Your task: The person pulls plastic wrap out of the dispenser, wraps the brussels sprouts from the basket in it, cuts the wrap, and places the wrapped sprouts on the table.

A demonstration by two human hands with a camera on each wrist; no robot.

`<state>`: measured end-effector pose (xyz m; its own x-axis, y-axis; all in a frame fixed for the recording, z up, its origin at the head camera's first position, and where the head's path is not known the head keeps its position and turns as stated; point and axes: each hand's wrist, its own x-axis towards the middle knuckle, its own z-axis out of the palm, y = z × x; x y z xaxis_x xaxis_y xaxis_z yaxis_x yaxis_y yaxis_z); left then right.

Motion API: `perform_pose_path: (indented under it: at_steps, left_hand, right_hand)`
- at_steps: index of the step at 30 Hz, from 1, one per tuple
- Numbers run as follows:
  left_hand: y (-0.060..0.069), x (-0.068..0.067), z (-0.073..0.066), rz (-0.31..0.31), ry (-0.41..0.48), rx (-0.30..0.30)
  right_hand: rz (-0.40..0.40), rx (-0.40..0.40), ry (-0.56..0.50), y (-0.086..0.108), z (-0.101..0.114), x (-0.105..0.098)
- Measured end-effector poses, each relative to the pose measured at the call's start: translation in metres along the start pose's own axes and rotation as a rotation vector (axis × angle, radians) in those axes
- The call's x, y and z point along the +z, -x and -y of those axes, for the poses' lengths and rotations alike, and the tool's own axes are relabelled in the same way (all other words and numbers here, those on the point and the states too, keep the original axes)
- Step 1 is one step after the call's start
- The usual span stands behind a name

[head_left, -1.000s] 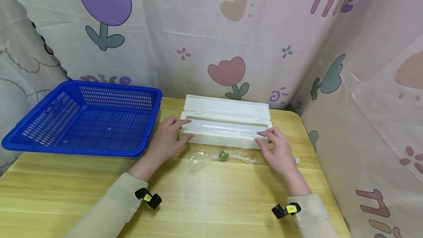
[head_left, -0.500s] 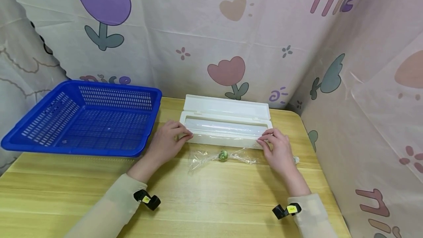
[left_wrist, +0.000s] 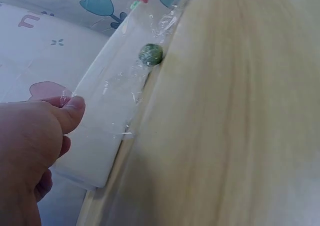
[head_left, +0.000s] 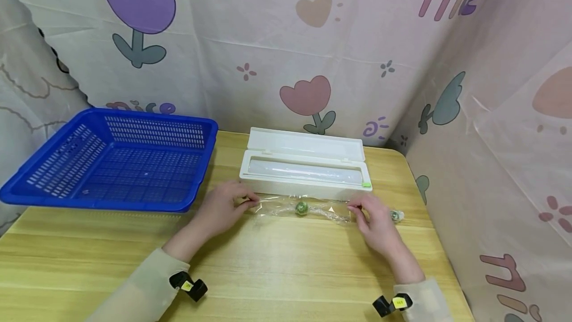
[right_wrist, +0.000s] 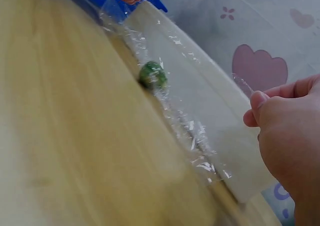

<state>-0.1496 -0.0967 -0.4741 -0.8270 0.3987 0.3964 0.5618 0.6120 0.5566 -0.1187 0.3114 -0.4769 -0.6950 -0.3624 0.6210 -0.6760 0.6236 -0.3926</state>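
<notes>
My left hand point(head_left: 225, 208) pinches one corner of a clear sheet of plastic wrap point(left_wrist: 107, 100) between thumb and forefinger. The other corner is pinched by my right hand point(head_left: 376, 222). The thin sheet stretches between them, in front of a long white plastic wrap dispenser box point(head_left: 304, 188). Its lid point(head_left: 306, 143) stands back and a roll of wrap point(head_left: 304, 170) lies inside. Under or just behind the sheet, a small green ball point(head_left: 301, 208) rests on the table, in film with crumpled ends spread to both sides.
A blue plastic basket point(head_left: 201, 163) stands on the left of the wooden table point(head_left: 286, 272). Another small wrapped green thing point(head_left: 396, 216) lies to the right of my right hand. A green slider point(head_left: 366, 184) sits at the box's right end. Printed cloth point(head_left: 250, 24) hangs behind.
Both hands have moved from the box's opening toward me, drawing the plastic wrap out over the front edge to the green ball. Fingers that were spread at the box now pinch the film.
</notes>
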Motion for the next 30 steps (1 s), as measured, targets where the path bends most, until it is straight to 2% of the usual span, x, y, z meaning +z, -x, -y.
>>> perform_pose_path:
  at_steps: [3,11,19,23,27,30]
  left_hand:
    - [0.005,-0.001,-0.001,0.039,0.004,0.009]
    - [0.013,0.0,0.004,0.134,-0.021,0.11]
    - [0.016,0.004,0.011,0.258,-0.051,0.153]
    - [0.017,0.005,0.012,0.287,-0.074,0.165]
    - [0.017,0.004,0.01,0.301,-0.09,0.163]
    - [0.018,0.004,0.009,0.31,-0.111,0.146]
  right_hand:
    - [0.025,-0.002,-0.02,0.008,0.001,0.002]
    - [0.08,0.007,-0.011,0.026,0.0,0.004]
    - [0.25,0.077,0.017,0.032,0.001,0.006]
    - [0.294,0.097,0.031,0.034,0.0,0.007]
    - [0.297,0.12,0.051,0.035,0.001,0.009]
    - [0.258,0.142,0.076,0.034,0.001,0.011]
